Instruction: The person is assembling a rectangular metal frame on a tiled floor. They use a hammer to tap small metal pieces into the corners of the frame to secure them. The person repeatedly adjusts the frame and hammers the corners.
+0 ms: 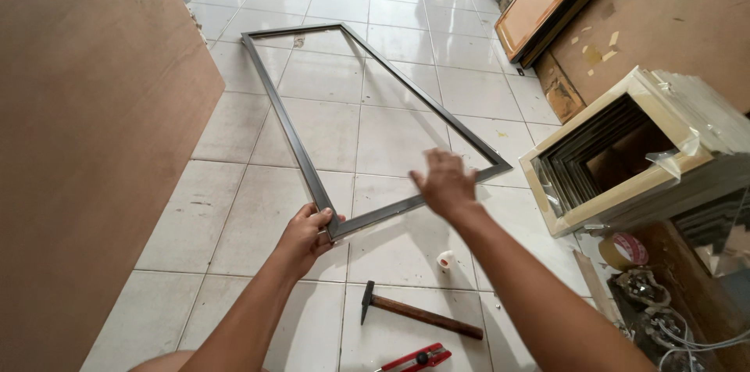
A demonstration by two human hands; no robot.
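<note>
A long dark metal rectangular frame (285, 118) lies on the white tiled floor, running away from me. My left hand (306, 237) grips its near left corner. My right hand (443, 181) hovers with fingers spread over the frame's near short side, close to the right corner; whether it touches the bar I cannot tell.
A hammer (418, 313), a red utility knife (416, 359) and a small white tape roll (445, 260) lie on the tiles near me. A tall plywood sheet (86, 145) stands at left. Stacked frames wrapped in plastic (625, 157), a brown tape roll (625, 250) and boards crowd the right.
</note>
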